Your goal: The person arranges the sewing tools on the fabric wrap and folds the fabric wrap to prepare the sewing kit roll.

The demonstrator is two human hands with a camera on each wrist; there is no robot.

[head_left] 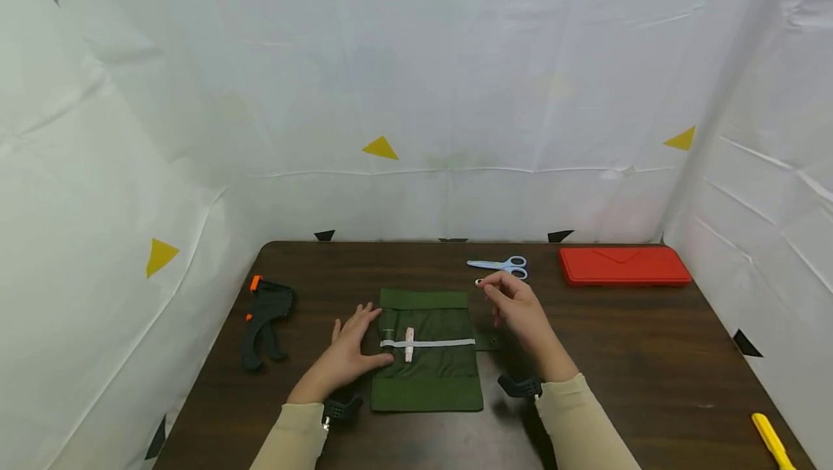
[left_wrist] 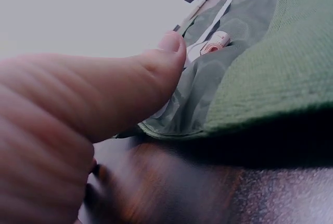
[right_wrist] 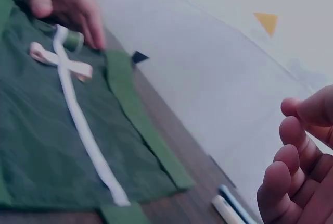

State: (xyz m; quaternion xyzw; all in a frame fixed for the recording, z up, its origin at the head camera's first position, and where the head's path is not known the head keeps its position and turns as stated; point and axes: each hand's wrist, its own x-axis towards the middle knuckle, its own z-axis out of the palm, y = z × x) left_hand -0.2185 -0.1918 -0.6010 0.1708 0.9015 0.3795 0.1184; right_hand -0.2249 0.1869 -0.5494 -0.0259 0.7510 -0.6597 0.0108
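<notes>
A green fabric pouch [head_left: 426, 394] lies unfolded on the table, a white elastic band [head_left: 445, 343] running across its middle. Under the band sit a flat, rolled whitish-pink strip [head_left: 408, 345] and, at the left end, a small green roll [right_wrist: 74, 41]. My left hand [head_left: 351, 351] spreads over the pouch's left edge, thumb at the lining and fingers near the top corner. Beyond the pouch's upper right corner, my right hand [head_left: 517, 311] hovers with bent fingers, nothing visible between them. Close to its fingertips lies a slim white stick [right_wrist: 226, 211], mostly hidden in the head view.
Blue scissors [head_left: 497, 265] lie just behind my right hand. A red case [head_left: 625, 266] occupies the back right. On the left is a black clamp [head_left: 267, 322] with orange parts; a yellow-handled tool [head_left: 773, 441] lies near the right edge. White sheeting [head_left: 449, 94] encloses the table.
</notes>
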